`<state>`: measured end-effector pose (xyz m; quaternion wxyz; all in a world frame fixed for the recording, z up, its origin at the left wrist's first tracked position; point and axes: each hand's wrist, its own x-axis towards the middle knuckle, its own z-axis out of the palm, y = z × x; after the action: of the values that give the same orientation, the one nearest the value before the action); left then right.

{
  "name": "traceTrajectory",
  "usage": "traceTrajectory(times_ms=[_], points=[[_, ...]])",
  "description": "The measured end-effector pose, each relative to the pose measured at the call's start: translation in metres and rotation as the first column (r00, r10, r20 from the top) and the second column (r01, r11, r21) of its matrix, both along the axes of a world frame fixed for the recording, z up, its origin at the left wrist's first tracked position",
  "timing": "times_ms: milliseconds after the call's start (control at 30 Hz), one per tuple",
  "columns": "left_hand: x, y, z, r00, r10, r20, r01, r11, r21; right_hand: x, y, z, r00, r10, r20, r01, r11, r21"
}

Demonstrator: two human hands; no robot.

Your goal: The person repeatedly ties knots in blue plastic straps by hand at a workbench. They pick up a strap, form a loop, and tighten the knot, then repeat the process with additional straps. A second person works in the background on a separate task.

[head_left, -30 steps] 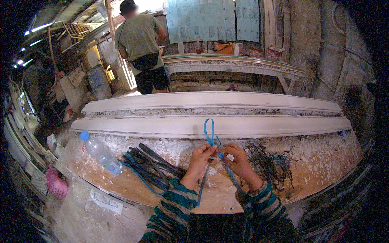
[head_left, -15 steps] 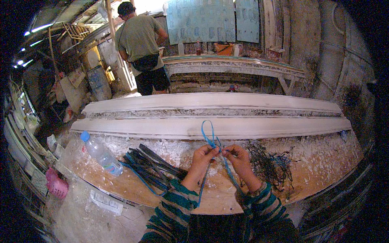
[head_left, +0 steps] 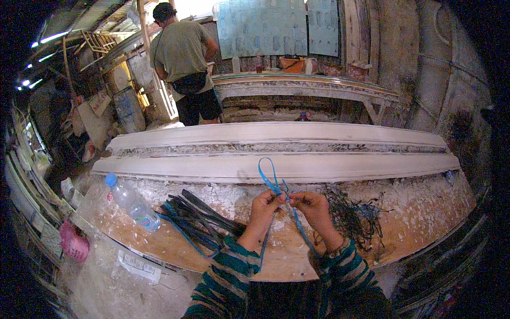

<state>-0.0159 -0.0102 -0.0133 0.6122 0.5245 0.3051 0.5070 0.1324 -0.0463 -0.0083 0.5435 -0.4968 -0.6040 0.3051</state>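
Note:
Both my hands pinch a thin blue strip (head_left: 268, 173) over the near side of the workbench. A loop of it stands up above my fingers, and two tails hang down toward me. My left hand (head_left: 264, 208) holds it just under the loop, fingertips pressed together. My right hand (head_left: 312, 206) grips it from the other side, its fingertips almost touching the left ones. Left of my left hand lies a bundle of dark flat strips (head_left: 199, 218) with a blue one among them. A tangle of thin black strands (head_left: 357, 218) spreads beside my right hand.
A clear plastic bottle (head_left: 130, 201) with a blue cap lies at the bench's left. Two long white moulded lengths (head_left: 340, 166) run across the bench (head_left: 425, 212). Beyond, a person (head_left: 185, 58) stands by another long table (head_left: 308, 82). A pink basket (head_left: 74, 242) sits low at left.
The blue loop has tilted and shifted slightly left, with my left hand moving a little the same way. My right fingertips have shifted slightly on the strip.

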Motion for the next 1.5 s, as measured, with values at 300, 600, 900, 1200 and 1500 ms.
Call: traceTrajectory(times_ms=[300,600,900,1200,1500], points=[[0.002,-0.008,0.005,0.999,0.022,0.025,-0.023,0.997,0.07,0.002,0.005,-0.008,0.991,0.103,0.083,-0.095,0.991,-0.093],[0.004,-0.009,0.006,0.992,-0.026,0.126,0.021,0.999,0.043,0.006,0.005,-0.006,0.807,0.355,-0.471,-0.492,0.846,-0.205],[0.006,-0.005,0.001,0.997,-0.036,0.064,0.031,0.997,0.074,0.001,0.001,-0.002,0.816,0.144,-0.56,-0.297,0.936,-0.191],[0.001,-0.005,0.002,0.974,-0.118,0.196,0.129,0.991,-0.045,0.001,0.005,-0.01,0.88,0.084,-0.467,-0.193,0.962,-0.191],[0.002,-0.004,0.0,0.97,-0.017,0.243,0.045,0.993,-0.11,0.004,0.002,0.0,0.918,0.169,-0.358,-0.224,0.967,-0.118]])
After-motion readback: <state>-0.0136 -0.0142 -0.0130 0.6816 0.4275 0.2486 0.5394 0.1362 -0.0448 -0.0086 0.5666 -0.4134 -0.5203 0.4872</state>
